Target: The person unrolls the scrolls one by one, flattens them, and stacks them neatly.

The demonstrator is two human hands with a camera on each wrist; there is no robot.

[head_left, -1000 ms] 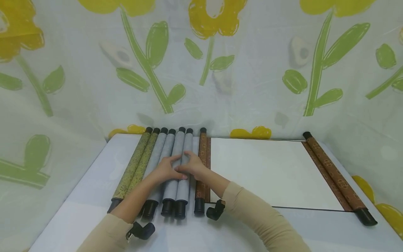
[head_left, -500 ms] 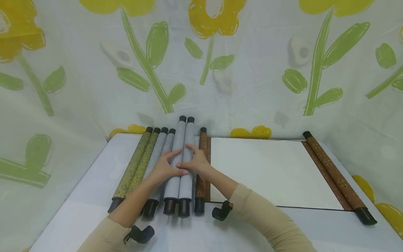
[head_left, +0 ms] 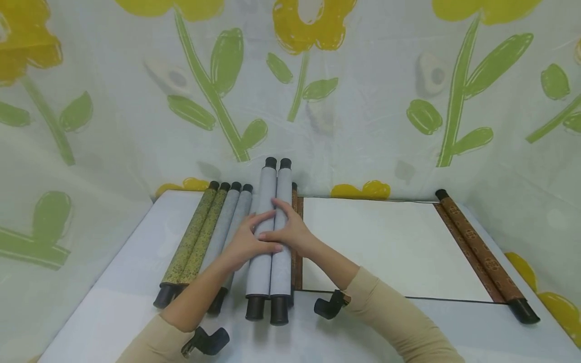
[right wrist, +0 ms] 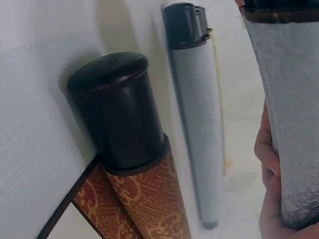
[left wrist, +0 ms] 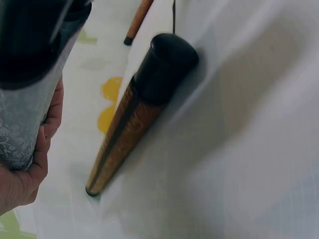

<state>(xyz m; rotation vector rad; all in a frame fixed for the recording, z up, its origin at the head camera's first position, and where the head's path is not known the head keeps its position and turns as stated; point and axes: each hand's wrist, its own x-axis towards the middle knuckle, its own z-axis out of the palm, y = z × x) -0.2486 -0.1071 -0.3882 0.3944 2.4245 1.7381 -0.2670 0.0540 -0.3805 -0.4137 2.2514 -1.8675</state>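
Observation:
A pale grey scroll (head_left: 268, 186), wound into two parallel rolls with black end knobs, is held raised over the table between both hands. My left hand (head_left: 249, 244) grips the left roll, with thumb and fingers around its side. The right roll is gripped by my right hand (head_left: 292, 234), whose fingers overlap the left hand's near the middle. In the left wrist view, curled fingers (left wrist: 42, 144) hold the grey patterned roll (left wrist: 22, 119). The right wrist view has the fingers (right wrist: 269, 159) behind the grey roll (right wrist: 299, 109). The undersides of the rolls are hidden.
Left on the table (head_left: 113, 282) lie a yellow-green patterned scroll (head_left: 190, 237) and another grey scroll (head_left: 222, 227). To the right, a brown scroll's blank white sheet (head_left: 372, 242) stretches to its right roller (head_left: 476, 242). The raised scroll partly covers its left roller (right wrist: 149, 199). A flowered curtain (head_left: 363, 126) stands behind.
Both hands have lifted the grey scroll off the table and shifted it slightly right, now partly over the brown left roller. The other scrolls have stayed put.

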